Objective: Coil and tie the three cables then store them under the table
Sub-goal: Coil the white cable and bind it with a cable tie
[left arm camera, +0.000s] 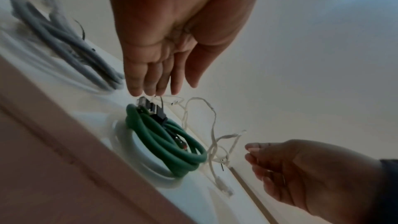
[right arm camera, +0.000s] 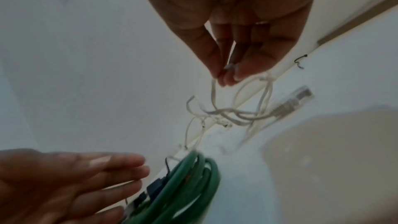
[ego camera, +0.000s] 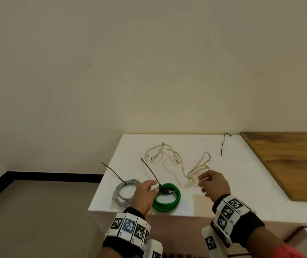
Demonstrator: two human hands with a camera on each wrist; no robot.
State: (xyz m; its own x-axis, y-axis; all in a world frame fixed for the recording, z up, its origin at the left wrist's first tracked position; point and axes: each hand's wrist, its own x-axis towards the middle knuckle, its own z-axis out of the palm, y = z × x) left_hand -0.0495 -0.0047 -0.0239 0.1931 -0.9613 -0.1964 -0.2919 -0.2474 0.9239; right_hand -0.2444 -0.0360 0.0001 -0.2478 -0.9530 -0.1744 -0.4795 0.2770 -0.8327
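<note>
Three cables lie on the white table (ego camera: 242, 183). At the front left is a grey coil (ego camera: 125, 191) bound with a black zip tie. Beside it, a green coil (ego camera: 167, 199) (left arm camera: 163, 140) (right arm camera: 193, 185) carries its own zip tie, whose tail sticks up. A loose cream cable (ego camera: 177, 159) (right arm camera: 232, 115) sprawls across the middle. My left hand (ego camera: 153, 186) (left arm camera: 172, 89) hovers between the two coils with straight fingers, holding nothing. My right hand (ego camera: 202, 180) (right arm camera: 226, 76) pinches a loop of the cream cable near its right end.
A spare black zip tie (ego camera: 223, 144) lies at the back right of the table. A wooden board (ego camera: 288, 164) adjoins the table on the right. A plain wall stands behind, and bare floor (ego camera: 37, 220) lies to the left.
</note>
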